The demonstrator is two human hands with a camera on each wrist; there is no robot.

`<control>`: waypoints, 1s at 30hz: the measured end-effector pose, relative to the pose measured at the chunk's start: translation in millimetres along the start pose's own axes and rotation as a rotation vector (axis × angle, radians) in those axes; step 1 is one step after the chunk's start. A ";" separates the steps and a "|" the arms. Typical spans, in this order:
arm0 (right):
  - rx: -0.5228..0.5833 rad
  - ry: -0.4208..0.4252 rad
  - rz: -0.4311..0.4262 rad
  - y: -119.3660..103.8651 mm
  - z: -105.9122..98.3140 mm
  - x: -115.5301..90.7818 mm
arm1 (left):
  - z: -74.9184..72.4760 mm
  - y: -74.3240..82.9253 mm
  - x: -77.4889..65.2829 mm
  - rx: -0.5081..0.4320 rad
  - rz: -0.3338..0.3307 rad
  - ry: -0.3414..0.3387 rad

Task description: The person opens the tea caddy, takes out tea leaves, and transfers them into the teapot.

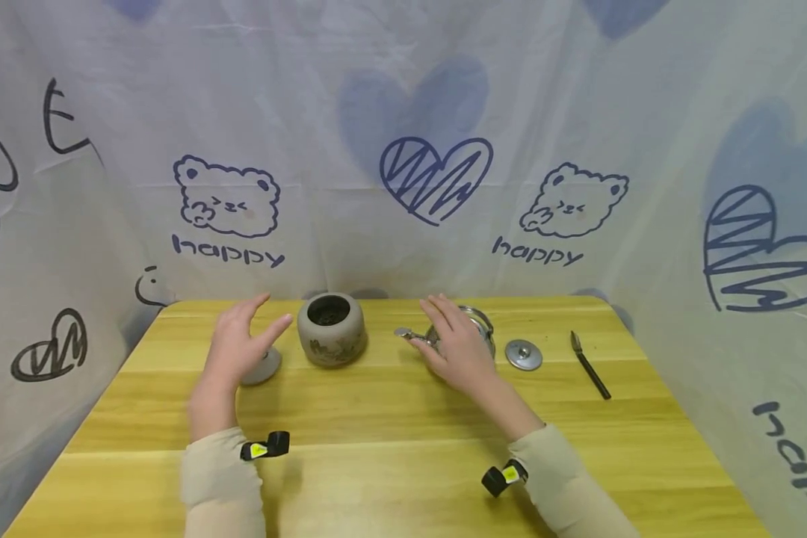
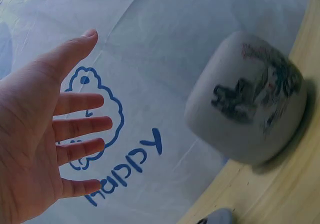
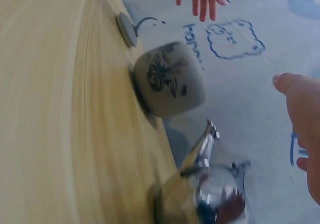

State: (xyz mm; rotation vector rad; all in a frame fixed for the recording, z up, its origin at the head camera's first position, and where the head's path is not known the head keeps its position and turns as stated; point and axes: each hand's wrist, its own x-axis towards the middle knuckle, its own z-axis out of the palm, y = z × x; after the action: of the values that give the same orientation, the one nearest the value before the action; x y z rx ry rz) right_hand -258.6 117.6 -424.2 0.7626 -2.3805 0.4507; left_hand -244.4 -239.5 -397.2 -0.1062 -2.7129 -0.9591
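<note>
My left hand (image 1: 238,340) hovers with fingers spread and thumb out, holding nothing. Below it, partly hidden in the head view, lies a round grey lid (image 1: 264,369). To its right stands a squat grey ceramic jar (image 1: 332,340), upright and uncovered, with a dark printed picture that shows in the left wrist view on the jar (image 2: 250,99). My right hand (image 1: 459,347) is above a shiny metal teapot (image 3: 200,199), covering much of it from the head camera. The teapot's spout (image 1: 412,334) points left. In the right wrist view this hand is apart from the teapot, with nothing in its grasp.
A round metal lid with a knob (image 1: 523,354) lies right of the teapot. Farther right is a slim black-handled tool with a pointed metal tip (image 1: 590,366). All stand on a yellow wooden table (image 1: 376,456), with a printed cloth (image 1: 323,134) hanging behind and at the sides.
</note>
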 end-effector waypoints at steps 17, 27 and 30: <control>0.068 0.369 0.296 77.6 -38.0 -70.9 | 47.8 16.2 9.8 0.020 0.062 0.179; 0.011 0.390 0.523 127.1 -59.5 -100.5 | 77.6 15.6 11.7 0.066 -0.006 0.087; -0.005 0.317 0.608 136.5 -59.3 -106.7 | 83.4 12.8 12.7 0.089 -0.035 0.057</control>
State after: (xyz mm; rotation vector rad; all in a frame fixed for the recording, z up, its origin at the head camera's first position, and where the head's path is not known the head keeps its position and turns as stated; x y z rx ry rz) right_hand -246.3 296.0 -463.9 -0.0614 -2.2672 0.7448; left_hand -273.0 -177.5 -448.4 -0.0137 -2.7086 -0.8362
